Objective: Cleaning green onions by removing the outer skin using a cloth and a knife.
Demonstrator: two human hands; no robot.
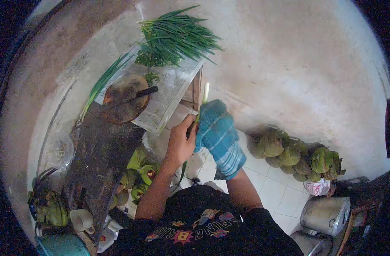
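One spring onion [206,91] is held in front of my chest, its white end pointing up and away from me. My left hand [181,140] has its fingers closed around the green part, and dark leaves trail below it. A blue cloth with white stripes [219,131] covers my right hand [220,140] down to the wrist. Through that cloth my right hand grips the stalk just below the white end; its fingers are hidden. Beyond my left hand, a knife [147,91] with a black handle lies across a round wooden chopping board [126,81].
A heap of spring onions [182,32] and chopped greens [155,58] lie on a paper-covered table [169,88]. More stalks [105,78] rest by the wall. Green coconuts [291,153] line the right wall, near metal pots [324,214]. Left is a dark wooden bench [95,160].
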